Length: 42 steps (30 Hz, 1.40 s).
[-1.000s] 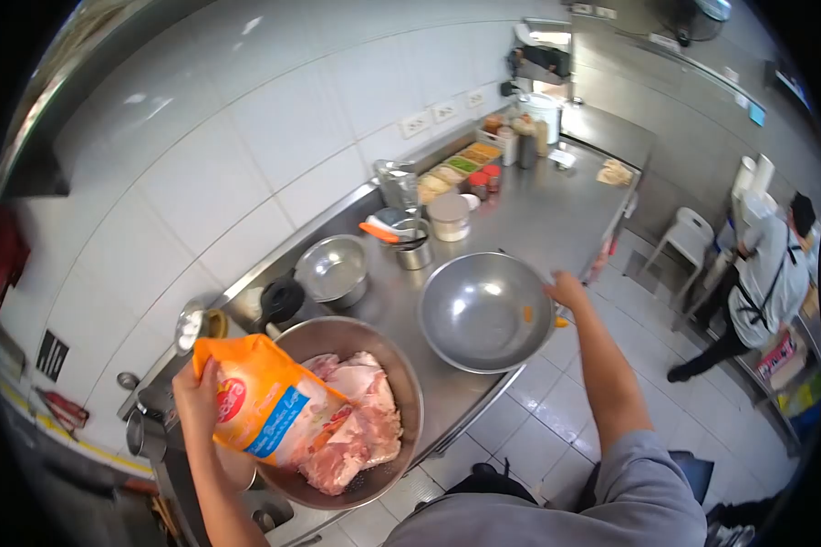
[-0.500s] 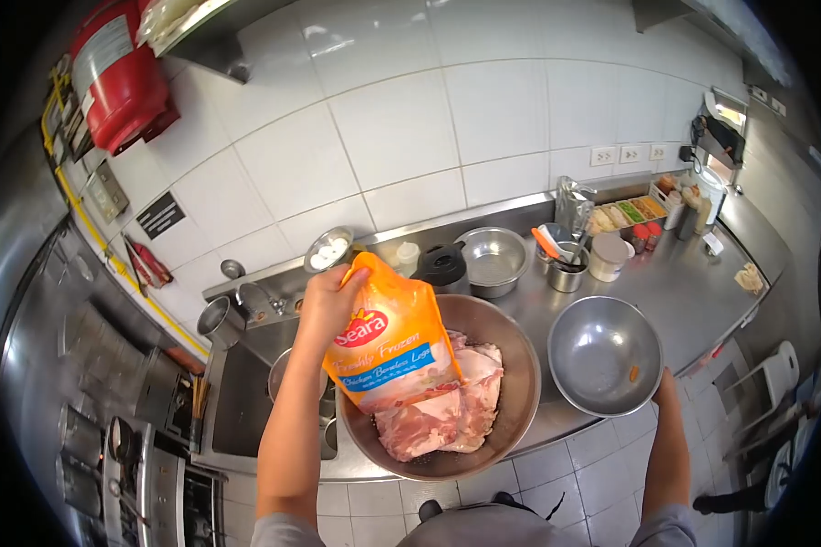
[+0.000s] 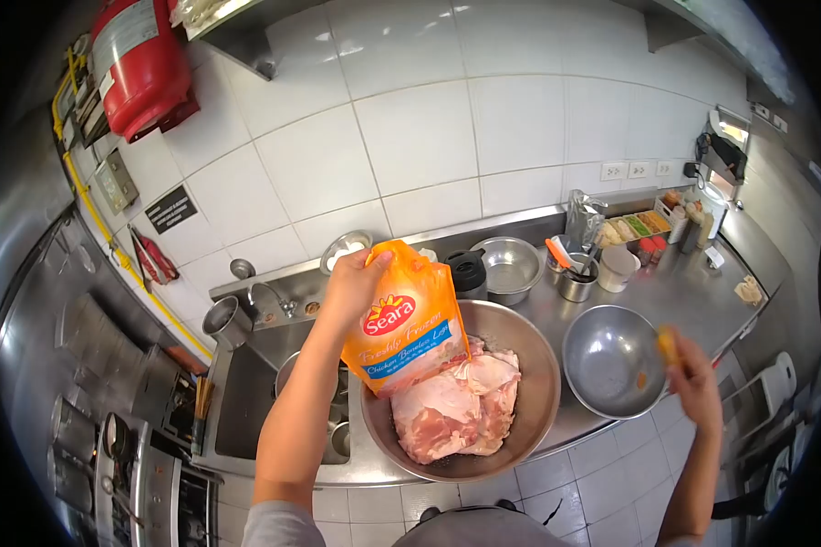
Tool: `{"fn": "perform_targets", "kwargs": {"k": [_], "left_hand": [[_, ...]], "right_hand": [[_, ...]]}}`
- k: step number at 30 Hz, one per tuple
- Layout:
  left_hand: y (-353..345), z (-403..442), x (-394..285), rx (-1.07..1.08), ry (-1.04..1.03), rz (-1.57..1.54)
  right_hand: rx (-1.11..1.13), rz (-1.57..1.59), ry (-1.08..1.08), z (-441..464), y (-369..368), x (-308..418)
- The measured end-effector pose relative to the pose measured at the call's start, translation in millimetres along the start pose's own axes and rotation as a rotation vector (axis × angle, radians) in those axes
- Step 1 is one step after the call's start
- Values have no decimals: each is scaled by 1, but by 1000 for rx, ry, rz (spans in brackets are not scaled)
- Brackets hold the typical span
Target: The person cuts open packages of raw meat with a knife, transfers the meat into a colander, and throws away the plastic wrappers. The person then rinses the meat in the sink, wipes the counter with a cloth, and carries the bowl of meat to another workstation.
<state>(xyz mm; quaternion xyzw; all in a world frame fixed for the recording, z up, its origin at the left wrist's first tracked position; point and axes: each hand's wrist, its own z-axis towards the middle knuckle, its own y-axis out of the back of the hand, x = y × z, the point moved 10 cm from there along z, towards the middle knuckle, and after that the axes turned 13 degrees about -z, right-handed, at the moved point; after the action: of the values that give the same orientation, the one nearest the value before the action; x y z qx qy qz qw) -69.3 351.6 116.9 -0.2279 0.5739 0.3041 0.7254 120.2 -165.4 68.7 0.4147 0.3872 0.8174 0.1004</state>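
Note:
My left hand (image 3: 356,281) grips the top corner of an orange plastic bag (image 3: 401,319) with chicken printing, held over a large steel pot (image 3: 543,383). Pieces of raw chicken (image 3: 456,406) lie in the pot, and the bag's lower edge hangs against them. To the right, my right hand (image 3: 693,378) is closed on a yellow handle (image 3: 669,345), raised beside the rim of an empty-looking steel bowl (image 3: 611,360). A small orange spot shows inside that bowl. Whatever the handle belongs to is hard to make out.
Behind the pot stand a black-lidded container (image 3: 467,272), a smaller steel bowl (image 3: 509,269) and a steel cup with utensils (image 3: 576,283). A sink (image 3: 246,401) is at the left. Seasoning trays (image 3: 634,226) line the back right; a person's dark leg (image 3: 743,504) shows at lower right.
The view has swung left from the sinkless far side toward the sink. My right hand has risen from the bowl's outer edge with the yellow handle. My left hand still holds the bag over the pot.

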Motion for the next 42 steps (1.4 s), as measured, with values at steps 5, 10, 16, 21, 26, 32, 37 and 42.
{"fn": "perform_targets", "kwargs": {"k": [5, 10, 16, 21, 26, 32, 37, 42], "left_hand": [[-5, 8, 19, 69, -23, 106], [-1, -5, 13, 54, -123, 213], [-12, -31, -14, 33, -133, 438], [-32, -34, -20, 94, -339, 528], [-31, -29, -23, 32, -345, 431], [8, -19, -12, -41, -305, 463], [16, -19, -7, -59, -129, 392], [20, -5, 16, 25, -99, -29]], "right_hand": [[165, -442, 481, -13, -59, 175], [243, -596, 519, -5, -88, 219], [244, -672, 549, -8, -86, 258], [247, -656, 608, 3, -99, 291], [85, -633, 654, 49, -179, 270], [172, -646, 561, 47, -156, 248], [90, -720, 475, 40, -127, 196], [-36, -554, 344, 38, -87, 157]]}}
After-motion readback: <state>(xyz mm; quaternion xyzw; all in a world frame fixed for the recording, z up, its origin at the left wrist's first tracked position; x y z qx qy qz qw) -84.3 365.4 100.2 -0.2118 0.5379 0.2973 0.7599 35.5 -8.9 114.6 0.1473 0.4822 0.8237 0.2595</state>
